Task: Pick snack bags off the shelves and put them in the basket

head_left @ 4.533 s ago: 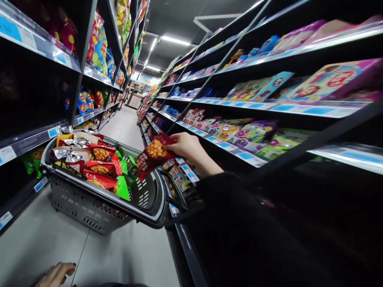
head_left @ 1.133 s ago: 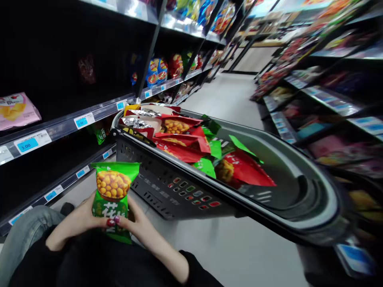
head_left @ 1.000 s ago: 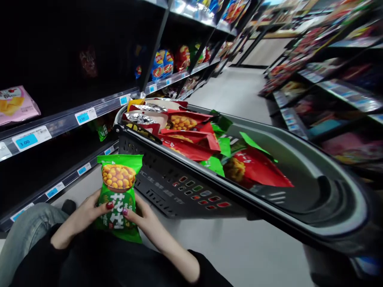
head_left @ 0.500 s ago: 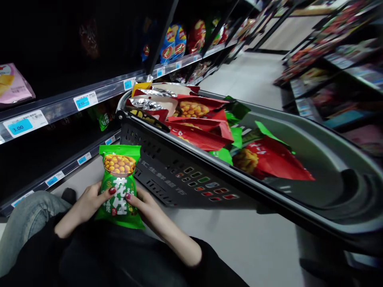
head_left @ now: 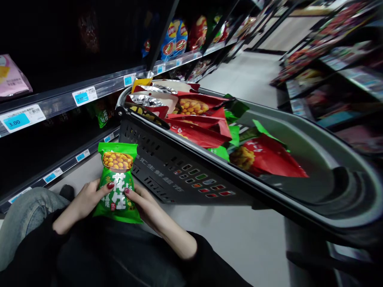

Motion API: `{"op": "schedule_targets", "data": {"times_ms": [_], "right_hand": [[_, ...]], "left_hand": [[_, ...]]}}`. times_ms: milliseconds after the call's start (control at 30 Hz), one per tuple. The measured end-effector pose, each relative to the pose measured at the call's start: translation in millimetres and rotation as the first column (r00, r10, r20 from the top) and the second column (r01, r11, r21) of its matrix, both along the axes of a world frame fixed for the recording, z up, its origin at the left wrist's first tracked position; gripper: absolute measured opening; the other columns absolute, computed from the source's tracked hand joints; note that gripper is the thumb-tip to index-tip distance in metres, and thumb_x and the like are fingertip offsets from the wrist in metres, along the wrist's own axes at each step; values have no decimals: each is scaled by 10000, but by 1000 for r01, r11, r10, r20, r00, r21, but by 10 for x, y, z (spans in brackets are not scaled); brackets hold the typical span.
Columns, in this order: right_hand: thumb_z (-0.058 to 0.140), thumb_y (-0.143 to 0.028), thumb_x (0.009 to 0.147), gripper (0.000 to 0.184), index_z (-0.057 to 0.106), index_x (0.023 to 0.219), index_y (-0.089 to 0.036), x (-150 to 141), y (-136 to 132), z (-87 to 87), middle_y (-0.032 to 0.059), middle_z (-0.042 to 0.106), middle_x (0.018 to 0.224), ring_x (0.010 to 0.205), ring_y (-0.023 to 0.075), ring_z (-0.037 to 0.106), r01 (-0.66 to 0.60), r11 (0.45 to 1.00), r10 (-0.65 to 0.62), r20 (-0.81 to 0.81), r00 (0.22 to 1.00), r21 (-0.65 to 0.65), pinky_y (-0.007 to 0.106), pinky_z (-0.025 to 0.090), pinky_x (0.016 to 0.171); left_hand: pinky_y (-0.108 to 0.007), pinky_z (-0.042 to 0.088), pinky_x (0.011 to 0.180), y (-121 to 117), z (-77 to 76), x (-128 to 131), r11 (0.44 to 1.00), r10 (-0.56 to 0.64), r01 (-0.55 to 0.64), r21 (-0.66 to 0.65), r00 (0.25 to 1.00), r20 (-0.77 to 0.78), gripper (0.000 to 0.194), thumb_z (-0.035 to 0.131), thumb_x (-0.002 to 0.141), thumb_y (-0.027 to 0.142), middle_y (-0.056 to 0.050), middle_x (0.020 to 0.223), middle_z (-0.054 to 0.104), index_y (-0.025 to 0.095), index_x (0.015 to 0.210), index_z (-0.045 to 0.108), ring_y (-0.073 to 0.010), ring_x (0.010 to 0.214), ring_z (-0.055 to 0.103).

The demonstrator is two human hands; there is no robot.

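Observation:
A green bag of peanuts (head_left: 118, 179), with round golden nuts pictured near its top, is held upright over my lap. My left hand (head_left: 89, 198) grips its left edge, thumb across the front. On the opposite edge, my right hand (head_left: 145, 203) holds it the same way; the fingers of both hands are hidden behind the bag. Just beyond stands a dark grey shopping basket (head_left: 158, 167) with perforated sides. Inside it are red snack bags (head_left: 269, 155), some green ones and silver-lined packets (head_left: 149, 99) piled toward its far left end.
Dark shelves with a price-tag rail (head_left: 56, 105) run along the left. A pink packet (head_left: 13, 79) lies on the upper shelf, and blue chip bags (head_left: 175, 40) stand farther along. Blurred shelves (head_left: 338, 75) line the right side of the aisle floor (head_left: 248, 75).
The view has shifted slightly, so the basket and shelves sit a little differently in it. Both hands keep hold of the green bag of peanuts, its position over my lap nearly the same.

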State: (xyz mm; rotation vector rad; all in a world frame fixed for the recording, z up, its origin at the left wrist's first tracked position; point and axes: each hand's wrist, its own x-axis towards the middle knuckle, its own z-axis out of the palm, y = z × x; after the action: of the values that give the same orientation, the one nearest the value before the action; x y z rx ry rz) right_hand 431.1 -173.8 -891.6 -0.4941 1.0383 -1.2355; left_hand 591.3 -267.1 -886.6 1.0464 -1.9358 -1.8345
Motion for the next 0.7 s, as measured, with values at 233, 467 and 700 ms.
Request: {"op": "schedule_targets", "data": {"times_ms": [233, 467, 700], "right_hand": [[749, -487, 646, 531, 588, 1025, -151, -10, -20, -60, 102, 704, 1021, 930, 270, 675, -32, 999, 32, 16, 999, -19, 421, 510, 892], [671, -492, 671, 504, 461, 1018, -194, 5, 2, -19, 99, 633, 1043, 1019, 289, 586, 225, 974, -149, -698, 701, 18, 451, 463, 904], [539, -296, 859, 355, 437, 1180, -182, 176, 188, 49, 108, 481, 1075, 778, 165, 583, 35, 949, -298, -850, 435, -314, 357, 543, 707]], "left_hand": [[-366, 481, 902, -6, -38, 15, 1000, -17, 17, 10, 1000, 12, 533, 457, 875, 582, -103, 1147, 680, 141, 1139, 601, -300, 1099, 606], [-357, 506, 893, 118, -78, -52, 936, 182, -160, -315, 983, 41, 504, 539, 862, 429, -96, 1284, 557, 218, 1311, 448, -246, 1106, 580], [-407, 365, 1083, 210, -156, -107, 987, 39, 24, 156, 922, -386, 748, 642, 794, 511, -127, 1429, 469, 196, 1403, 343, -306, 1297, 451]]}}
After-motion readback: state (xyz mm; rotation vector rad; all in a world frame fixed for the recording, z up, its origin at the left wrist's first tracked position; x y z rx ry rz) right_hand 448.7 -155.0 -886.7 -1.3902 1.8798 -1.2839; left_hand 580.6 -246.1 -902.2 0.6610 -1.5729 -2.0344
